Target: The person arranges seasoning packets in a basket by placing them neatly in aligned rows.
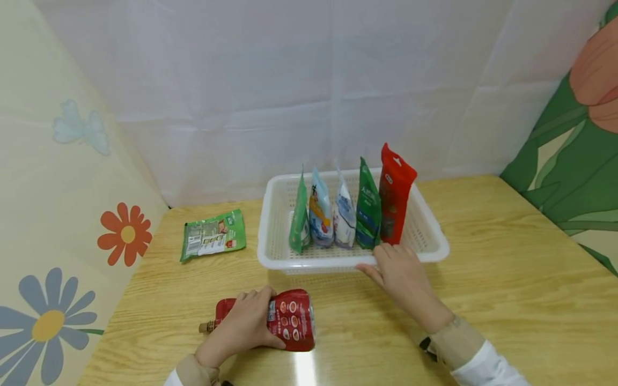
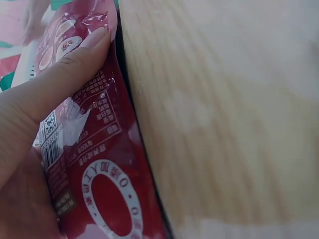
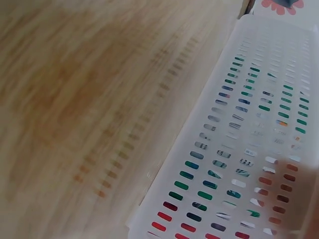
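Observation:
A red spouted pouch (image 1: pixel 294 320) with a brown cap lies at the front of the table in the head view. My left hand (image 1: pixel 243 321) grips it across the middle, thumb along its near edge and fingers on the far side. In the left wrist view the thumb presses on the pouch (image 2: pixel 107 134), beside its barcode and printed panels. Farther back stands a white plastic basket (image 1: pixel 318 262). My right hand (image 1: pixel 403 273) holds its front rim near the right end, fingers over the rim and thumb outside. The right wrist view shows the basket's slotted wall (image 3: pixel 209 134).
Inside the basket, several packets stand in a row: a light green one (image 1: pixel 300 220), a blue one (image 1: pixel 321 214), a white one (image 1: pixel 345 217), a dark green one (image 1: pixel 368 209) and a tall red one (image 1: pixel 395 198). A green packet (image 1: pixel 214 236) lies flat left of the basket.

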Demonstrator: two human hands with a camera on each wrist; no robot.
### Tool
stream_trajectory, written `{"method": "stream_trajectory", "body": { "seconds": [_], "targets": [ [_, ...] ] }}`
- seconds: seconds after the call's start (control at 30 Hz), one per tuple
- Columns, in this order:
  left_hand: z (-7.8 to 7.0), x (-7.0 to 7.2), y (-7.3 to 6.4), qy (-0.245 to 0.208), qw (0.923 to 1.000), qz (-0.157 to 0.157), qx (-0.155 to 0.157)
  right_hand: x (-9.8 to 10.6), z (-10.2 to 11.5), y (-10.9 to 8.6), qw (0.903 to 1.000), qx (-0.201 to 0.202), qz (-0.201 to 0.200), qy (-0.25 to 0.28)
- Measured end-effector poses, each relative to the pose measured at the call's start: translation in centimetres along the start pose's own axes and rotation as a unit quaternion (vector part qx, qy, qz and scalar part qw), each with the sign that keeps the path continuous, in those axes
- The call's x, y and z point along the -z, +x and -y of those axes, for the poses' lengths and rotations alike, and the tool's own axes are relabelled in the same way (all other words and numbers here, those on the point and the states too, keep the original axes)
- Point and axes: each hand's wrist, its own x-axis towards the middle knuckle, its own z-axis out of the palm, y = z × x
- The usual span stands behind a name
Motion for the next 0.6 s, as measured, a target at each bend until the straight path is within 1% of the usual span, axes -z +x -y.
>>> {"method": "stream_trajectory", "body": {
  "seconds": [0.07, 0.1, 0.13, 0.17, 0.2, 0.23, 0.3, 0.33, 0.37, 0.4, 0.43, 0.47, 0.5, 0.53, 0.57, 0.6],
  "targets": [
    [-0.1, 0.0, 0.0, -0.006, 1.0, 0.002, 0.0, 0.3, 0.1, -0.1, 0.9992, -0.018, 0.022, 0.029],
    [-0.1, -0.1, -0.1, -0.007, 1.0, 0.002, -0.001, 0.3, 0.1, -0.2, 0.9981, -0.027, 0.022, 0.05],
    [-0.2, -0.1, -0.1, -0.006, 1.0, 0.001, -0.003, 0.4, 0.0, -0.4, 0.9968, -0.032, 0.013, 0.073],
    [-0.3, -0.2, -0.1, -0.003, 1.0, 0.001, -0.007, 0.4, 0.1, -0.5, 0.995, -0.031, -0.006, 0.095],
    [-0.4, -0.2, -0.1, -0.001, 0.9999, 0.0, -0.011, 0.5, 0.1, -0.7, 0.9924, -0.024, -0.034, 0.116],
    [-0.5, -0.2, -0.2, 0.004, 0.9998, -0.002, -0.019, 0.5, 0.3, -0.9, 0.9883, -0.01, -0.07, 0.135],
    [-0.8, -0.2, -0.2, 0.015, 0.9994, -0.003, -0.031, 0.6, 0.8, -1.4, 0.976, 0.03, -0.144, 0.161],
    [-1.0, -0.1, -0.2, 0.018, 0.9992, 0.0, -0.036, 0.8, 1.2, -1.6, 0.9698, 0.048, -0.166, 0.172],
    [-1.3, 0.0, -0.3, 0.021, 0.9989, 0.002, -0.042, 0.9, 1.7, -1.8, 0.9644, 0.065, -0.176, 0.187],
    [-1.6, 0.1, -0.3, 0.023, 0.9986, 0.004, -0.047, 1.0, 2.2, -2.1, 0.9615, 0.077, -0.168, 0.203],
    [-1.9, 0.2, -0.3, 0.027, 0.9982, 0.007, -0.052, 1.2, 2.8, -2.4, 0.9605, 0.083, -0.146, 0.222],
    [-2.2, 0.3, -0.2, 0.03, 0.9978, 0.011, -0.058, 1.4, 3.3, -2.7, 0.9612, 0.081, -0.107, 0.241],
    [-2.5, 0.4, -0.2, 0.035, 0.9973, 0.015, -0.063, 1.6, 3.9, -3.1, 0.9613, 0.071, -0.056, 0.26],
    [-2.9, 0.5, -0.1, 0.04, 0.9966, 0.017, -0.07, 1.7, 4.4, -3.4, 0.9583, 0.057, 0.002, 0.28],
    [-3.2, 0.6, -0.1, 0.045, 0.9958, 0.017, -0.077, 1.9, 5.0, -3.7, 0.9531, 0.039, 0.059, 0.294],
    [-3.6, 0.7, 0.0, 0.05, 0.995, 0.017, -0.085, 2.0, 5.4, -3.9, 0.9451, 0.02, 0.114, 0.306]
  ]
}}
